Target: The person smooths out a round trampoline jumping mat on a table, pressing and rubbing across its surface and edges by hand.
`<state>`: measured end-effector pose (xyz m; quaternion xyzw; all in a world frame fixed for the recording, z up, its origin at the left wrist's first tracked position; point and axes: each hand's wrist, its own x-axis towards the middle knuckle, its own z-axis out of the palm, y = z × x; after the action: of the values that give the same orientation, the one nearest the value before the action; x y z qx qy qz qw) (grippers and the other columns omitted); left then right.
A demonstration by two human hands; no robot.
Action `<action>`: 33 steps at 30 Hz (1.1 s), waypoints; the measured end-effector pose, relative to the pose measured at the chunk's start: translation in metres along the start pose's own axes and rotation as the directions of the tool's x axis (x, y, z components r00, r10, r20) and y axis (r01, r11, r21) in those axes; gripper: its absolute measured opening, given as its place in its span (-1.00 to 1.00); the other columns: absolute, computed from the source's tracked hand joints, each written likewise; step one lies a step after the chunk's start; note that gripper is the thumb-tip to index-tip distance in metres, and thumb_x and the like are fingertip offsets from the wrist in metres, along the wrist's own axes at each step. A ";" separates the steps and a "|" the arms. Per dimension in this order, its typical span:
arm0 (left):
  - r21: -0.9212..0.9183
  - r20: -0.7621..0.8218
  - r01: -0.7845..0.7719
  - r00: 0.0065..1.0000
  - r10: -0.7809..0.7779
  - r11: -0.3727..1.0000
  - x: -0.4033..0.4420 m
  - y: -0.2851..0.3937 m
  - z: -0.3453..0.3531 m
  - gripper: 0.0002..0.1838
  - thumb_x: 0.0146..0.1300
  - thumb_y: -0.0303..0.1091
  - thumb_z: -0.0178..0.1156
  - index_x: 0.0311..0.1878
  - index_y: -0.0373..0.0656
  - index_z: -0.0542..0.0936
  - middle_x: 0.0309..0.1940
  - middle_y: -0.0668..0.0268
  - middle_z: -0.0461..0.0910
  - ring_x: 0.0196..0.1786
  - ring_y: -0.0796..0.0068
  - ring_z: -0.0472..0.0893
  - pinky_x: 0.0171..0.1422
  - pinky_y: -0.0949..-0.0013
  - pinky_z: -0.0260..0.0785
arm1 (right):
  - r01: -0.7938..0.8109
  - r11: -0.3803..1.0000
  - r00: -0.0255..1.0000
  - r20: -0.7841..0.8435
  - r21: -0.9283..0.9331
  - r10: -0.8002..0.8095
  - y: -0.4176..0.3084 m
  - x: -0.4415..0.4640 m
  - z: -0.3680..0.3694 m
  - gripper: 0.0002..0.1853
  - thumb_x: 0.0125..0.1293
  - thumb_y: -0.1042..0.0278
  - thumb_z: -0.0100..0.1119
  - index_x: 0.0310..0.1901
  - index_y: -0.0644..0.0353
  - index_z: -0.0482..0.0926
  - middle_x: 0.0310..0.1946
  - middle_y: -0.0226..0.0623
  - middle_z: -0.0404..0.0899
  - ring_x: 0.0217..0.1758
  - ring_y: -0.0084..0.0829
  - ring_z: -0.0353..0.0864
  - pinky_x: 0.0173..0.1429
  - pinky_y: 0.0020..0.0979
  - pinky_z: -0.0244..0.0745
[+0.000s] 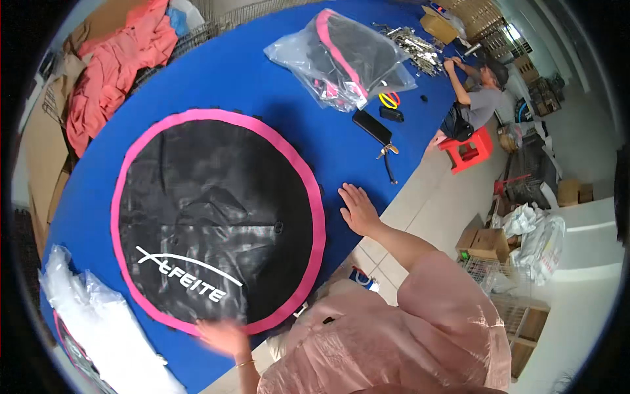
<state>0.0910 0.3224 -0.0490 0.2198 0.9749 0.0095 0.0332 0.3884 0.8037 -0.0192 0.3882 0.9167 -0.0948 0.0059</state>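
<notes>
A round black mat [216, 177] with a pink border and white "FEITE" lettering lies on the blue tabletop. It has a straight slit-like line and a small ring near its right side. My left hand [226, 338], with a bracelet at the wrist, is over the mat's near pink border. Motion blurs its fingers, which look stretched out; whether they touch the border is unclear. My right hand [357, 209] rests palm down on the blue surface, right of the mat, fingers apart and holding nothing.
A clear bag [341, 59] with pink-edged black material lies at the back, near a phone [372, 127], keys [387, 150] and metal parts [420, 49]. White plastic packaging [105, 322] lies at left. A person [476, 98] sits on a red stool [469, 151] at right.
</notes>
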 end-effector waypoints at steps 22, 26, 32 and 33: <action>-0.244 -0.368 -0.125 0.929 0.027 0.962 -0.013 0.015 0.005 -0.43 0.65 -0.16 -0.04 0.55 -0.32 0.34 0.59 -0.05 0.32 0.68 -0.10 0.19 0.75 -0.08 -0.09 | 0.232 0.972 0.958 -0.168 -0.028 -0.234 0.035 -0.001 0.017 -0.40 0.67 0.10 -0.16 0.62 0.16 0.24 0.64 0.01 0.19 0.75 -0.03 0.07 0.78 0.01 -0.16; -0.248 -0.396 -0.113 0.918 0.005 0.962 -0.006 0.004 0.022 -0.44 0.65 -0.13 -0.04 0.51 -0.33 0.39 0.57 -0.04 0.34 0.67 -0.05 0.22 0.75 -0.10 -0.06 | 0.216 0.976 0.953 -0.211 -0.029 -0.217 0.034 0.002 0.028 -0.37 0.72 -0.02 -0.27 0.63 0.16 0.22 0.65 0.01 0.18 0.76 -0.06 0.05 0.78 0.00 -0.18; -0.189 -0.442 -0.096 0.897 0.003 0.977 0.000 0.005 0.027 -0.46 0.67 -0.11 -0.06 0.47 -0.33 0.43 0.54 -0.07 0.38 0.64 -0.05 0.27 0.73 0.00 0.03 | 0.200 0.980 0.945 -0.262 -0.006 -0.195 0.029 0.006 0.031 -0.38 0.71 -0.01 -0.23 0.59 0.20 0.27 0.63 0.02 0.24 0.74 -0.05 0.11 0.76 0.02 -0.12; -0.188 -0.445 -0.096 0.896 0.003 0.978 0.001 0.003 0.030 -0.46 0.67 -0.11 -0.06 0.47 -0.33 0.43 0.54 -0.07 0.38 0.64 -0.05 0.27 0.73 0.00 0.03 | 0.213 0.977 0.937 -0.282 -0.010 -0.207 0.030 0.008 0.034 -0.39 0.71 -0.01 -0.21 0.58 0.20 0.29 0.61 0.02 0.26 0.73 -0.04 0.13 0.76 0.02 -0.10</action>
<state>0.0928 0.3255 -0.0785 0.2321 0.9448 0.1602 -0.1670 0.4021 0.8239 -0.0588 0.2976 0.9433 -0.0483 -0.1386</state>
